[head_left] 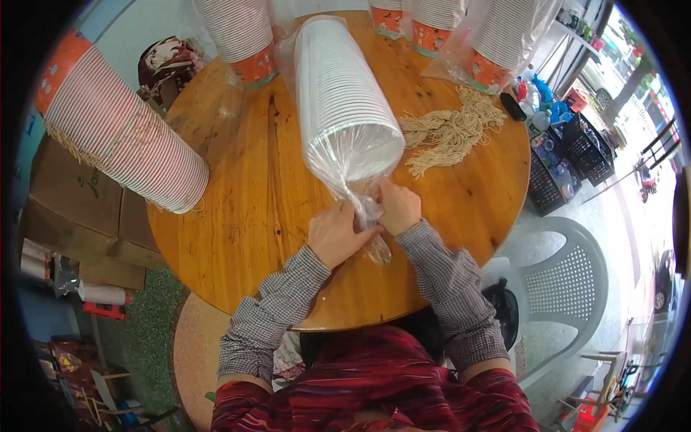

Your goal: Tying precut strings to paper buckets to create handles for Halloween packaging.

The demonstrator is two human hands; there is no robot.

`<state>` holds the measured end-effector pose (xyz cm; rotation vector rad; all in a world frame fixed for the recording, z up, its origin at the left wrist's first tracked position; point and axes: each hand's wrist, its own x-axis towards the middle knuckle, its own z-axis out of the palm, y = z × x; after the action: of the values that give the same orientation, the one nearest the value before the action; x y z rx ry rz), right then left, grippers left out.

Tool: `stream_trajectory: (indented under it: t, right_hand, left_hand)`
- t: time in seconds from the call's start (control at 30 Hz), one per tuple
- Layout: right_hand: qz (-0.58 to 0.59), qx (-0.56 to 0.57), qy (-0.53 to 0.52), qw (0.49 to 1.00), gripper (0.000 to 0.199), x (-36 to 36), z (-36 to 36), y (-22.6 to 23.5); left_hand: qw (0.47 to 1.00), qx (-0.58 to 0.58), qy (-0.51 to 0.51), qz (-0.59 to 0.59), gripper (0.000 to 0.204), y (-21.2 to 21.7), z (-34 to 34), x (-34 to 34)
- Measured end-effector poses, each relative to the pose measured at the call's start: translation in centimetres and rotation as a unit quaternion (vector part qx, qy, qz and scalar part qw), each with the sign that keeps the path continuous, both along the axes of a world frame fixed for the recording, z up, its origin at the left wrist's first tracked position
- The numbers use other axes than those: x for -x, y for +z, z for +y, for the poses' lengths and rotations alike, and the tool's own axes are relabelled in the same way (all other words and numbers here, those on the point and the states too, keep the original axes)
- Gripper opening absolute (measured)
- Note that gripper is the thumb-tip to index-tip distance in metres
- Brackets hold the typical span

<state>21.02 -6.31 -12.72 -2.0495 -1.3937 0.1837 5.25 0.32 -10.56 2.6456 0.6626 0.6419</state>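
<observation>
A long stack of white cups (345, 93) lies on its side on the round wooden table, wrapped in a clear plastic bag (348, 162). The bag's gathered neck points toward me. My left hand (336, 234) closes round the twisted neck from the left, its thumb reaching across. From the right, my right hand (397, 207) pinches the same neck just below the cup rim. A loose tail of plastic hangs below my fingers. Right of the stack lies a bundle of beige strings (457, 129).
Wrapped stacks of orange-patterned cups (241, 43) stand along the table's far side. Another tall cup stack (122, 122), with strings hanging on it, leans at the left. Black crates (554, 169) with bottles and a grey plastic chair (561, 281) are on the right; cardboard boxes (75, 187) are left.
</observation>
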Motion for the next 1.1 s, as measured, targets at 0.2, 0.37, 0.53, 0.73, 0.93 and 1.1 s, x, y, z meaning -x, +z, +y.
stream_trajectory:
  t: [0.2,0.37,0.53,0.73,0.93,1.1]
  right_hand:
    - [-0.026,0.054,-0.010,0.998,0.022,-1.4,0.1,-0.5]
    - [0.035,-0.067,-0.199,0.977,0.023,-5.0,-2.1,0.2]
    - [0.108,-0.209,-0.183,0.954,0.018,-5.0,-3.1,-0.5]
    - [0.137,-0.265,-0.145,0.943,0.019,-3.6,-4.0,-0.9]
    - [0.114,-0.267,-0.166,0.942,0.021,-4.6,-4.9,-2.2]
    - [0.087,-0.160,-0.169,0.969,0.022,-4.6,-4.4,-2.0]
  left_hand:
    - [0.985,0.129,0.025,-0.115,0.018,-2.7,1.9,1.9]
    - [0.956,0.205,0.179,-0.113,0.009,-0.4,2.6,8.6]
    - [0.953,0.028,-0.168,-0.251,0.005,1.1,-3.0,3.9]
    - [0.967,-0.197,-0.154,-0.057,0.010,1.5,-1.0,-5.3]
    - [0.960,-0.204,0.017,0.191,0.023,-1.6,4.2,0.4]
    - [0.947,-0.138,0.112,0.267,0.031,0.2,8.5,9.0]
